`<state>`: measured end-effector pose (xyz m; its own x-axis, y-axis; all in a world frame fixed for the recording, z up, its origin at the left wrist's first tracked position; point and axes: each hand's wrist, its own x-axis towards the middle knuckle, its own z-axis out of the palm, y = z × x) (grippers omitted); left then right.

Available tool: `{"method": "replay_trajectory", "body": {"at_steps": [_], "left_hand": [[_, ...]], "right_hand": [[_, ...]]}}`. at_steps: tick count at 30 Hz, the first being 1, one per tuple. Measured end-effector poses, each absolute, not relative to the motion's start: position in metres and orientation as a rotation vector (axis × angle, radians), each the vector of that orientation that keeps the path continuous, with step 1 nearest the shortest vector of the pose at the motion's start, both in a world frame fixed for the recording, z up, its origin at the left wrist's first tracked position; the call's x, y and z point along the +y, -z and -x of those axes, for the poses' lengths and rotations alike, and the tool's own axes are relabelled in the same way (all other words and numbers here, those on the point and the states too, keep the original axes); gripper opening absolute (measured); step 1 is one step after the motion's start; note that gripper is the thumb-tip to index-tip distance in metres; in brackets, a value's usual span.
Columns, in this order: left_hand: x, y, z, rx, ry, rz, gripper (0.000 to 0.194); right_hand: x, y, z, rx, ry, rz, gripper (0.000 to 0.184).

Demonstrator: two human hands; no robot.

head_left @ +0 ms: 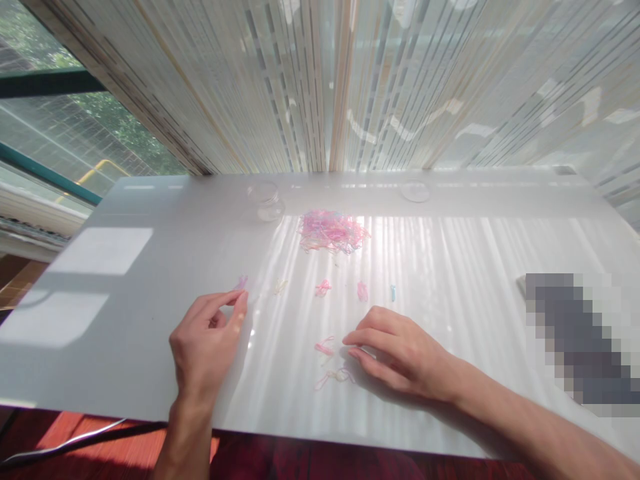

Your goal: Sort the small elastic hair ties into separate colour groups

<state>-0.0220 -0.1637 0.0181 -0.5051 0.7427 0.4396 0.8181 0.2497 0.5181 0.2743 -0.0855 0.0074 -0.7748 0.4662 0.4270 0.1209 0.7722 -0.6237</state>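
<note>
A heap of thin pastel rubber bands (pixel 332 231), mostly pink, lies at the middle of the white table (pixel 125 313). Small sorted clusters sit nearer me: purple (pixel 242 282), pale yellow (pixel 280 287), pink (pixel 323 288), another pink (pixel 362 291) and blue (pixel 393 292). My left hand (pixel 207 343) hovers beside the purple cluster, thumb and forefinger pinched together; I cannot make out what they hold. My right hand (pixel 395 350) rests flat on the table, fingers stretched toward loose bands (pixel 327 350) and a few more (pixel 336 377) just below them.
A small clear jar (pixel 267 200) stands at the back left of the heap, and its clear lid (pixel 415 191) lies at the back right. A blurred dark object (pixel 580 333) sits at the table's right edge. Striped curtains hang behind.
</note>
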Motion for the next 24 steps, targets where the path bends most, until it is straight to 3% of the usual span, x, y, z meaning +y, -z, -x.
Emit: {"method": "replay_trajectory", "body": {"at_steps": [24], "left_hand": [[-0.154,-0.007,0.037,-2.561,0.931,1.350,0.014]], "right_hand": [[-0.085,-0.010,-0.272,-2.455,-0.890,0.508,0.020]]}}
